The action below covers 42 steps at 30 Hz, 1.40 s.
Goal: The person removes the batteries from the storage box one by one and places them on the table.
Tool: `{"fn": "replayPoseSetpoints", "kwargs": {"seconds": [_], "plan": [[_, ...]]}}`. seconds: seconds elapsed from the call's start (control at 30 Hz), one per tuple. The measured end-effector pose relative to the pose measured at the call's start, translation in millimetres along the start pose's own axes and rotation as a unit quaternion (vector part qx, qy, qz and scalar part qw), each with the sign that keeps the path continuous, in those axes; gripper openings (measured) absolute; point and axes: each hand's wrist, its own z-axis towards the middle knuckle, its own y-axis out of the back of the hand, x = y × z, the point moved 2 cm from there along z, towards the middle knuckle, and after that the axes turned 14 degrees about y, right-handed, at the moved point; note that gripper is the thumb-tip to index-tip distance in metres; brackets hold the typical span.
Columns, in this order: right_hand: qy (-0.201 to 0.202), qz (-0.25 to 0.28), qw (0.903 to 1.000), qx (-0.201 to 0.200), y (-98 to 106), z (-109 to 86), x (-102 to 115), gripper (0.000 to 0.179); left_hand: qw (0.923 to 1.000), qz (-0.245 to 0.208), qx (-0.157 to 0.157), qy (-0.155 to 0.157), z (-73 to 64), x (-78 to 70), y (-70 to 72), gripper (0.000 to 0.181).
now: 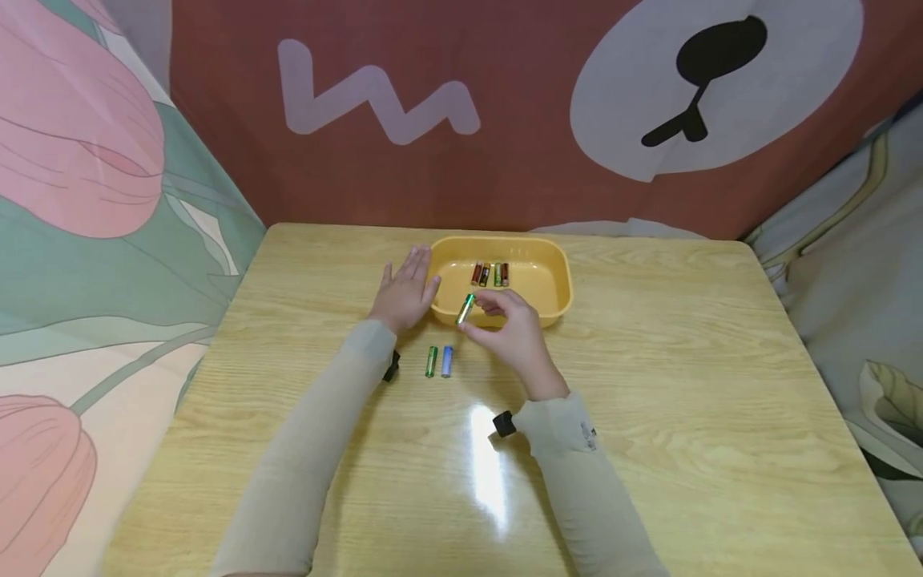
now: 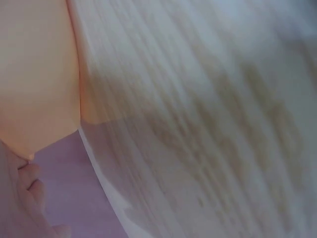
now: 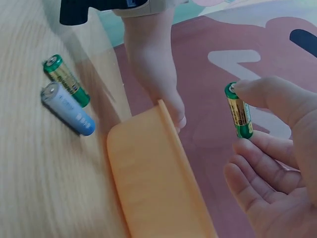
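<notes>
Between thumb and fingertips, my right hand (image 1: 513, 332) pinches a green and gold battery (image 3: 239, 111) by its two ends, over the near rim of a yellow plastic basin (image 1: 558, 276). My left hand (image 1: 405, 294) lies with straight fingers against the basin's left side, thumb at its rim. Several batteries (image 1: 497, 274), in red, dark and green tones, lie side by side inside the basin. On the table in front of it are a green battery (image 1: 431, 361) and a blue battery (image 1: 447, 361), next to each other. The left wrist view mostly shows blurred wood and the basin's wall.
The wooden table (image 1: 685, 385) has its back edge just behind the basin. A red-brown printed cloth (image 1: 505, 176) hangs behind it, with a floral cloth (image 1: 108, 320) at the left and another curtain (image 1: 865, 224) at the right. Glare shows on the tabletop.
</notes>
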Motion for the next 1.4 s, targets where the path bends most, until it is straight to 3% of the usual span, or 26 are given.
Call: {"fn": "replayPoseSetpoints", "kwargs": {"seconds": [0.37, 0.77, 1.03, 1.4], "plan": [[-0.025, 0.006, 0.9988, 0.042, 1, -17.7, -11, 0.050, 1.0000, -0.006, 0.001, -0.006, -0.1, 1.8, -0.4, 0.070], [-0.058, 0.008, 0.9931, 0.101, -12, -34.3, -28, 0.048, 1.0000, -0.006, 0.005, -0.003, -0.7, 0.7, 1.7, 0.068], [-0.084, 0.009, 0.9867, 0.139, -21, -38.5, -36, 0.050, 0.9999, -0.001, 0.013, 0.002, -2.2, -2.6, 5.2, 0.068], [-0.081, 0.014, 0.9840, 0.158, -28, -40.1, -47, 0.051, 1.0000, 0.000, 0.009, 0.003, -2.2, -2.0, 3.7, 0.066]]}}
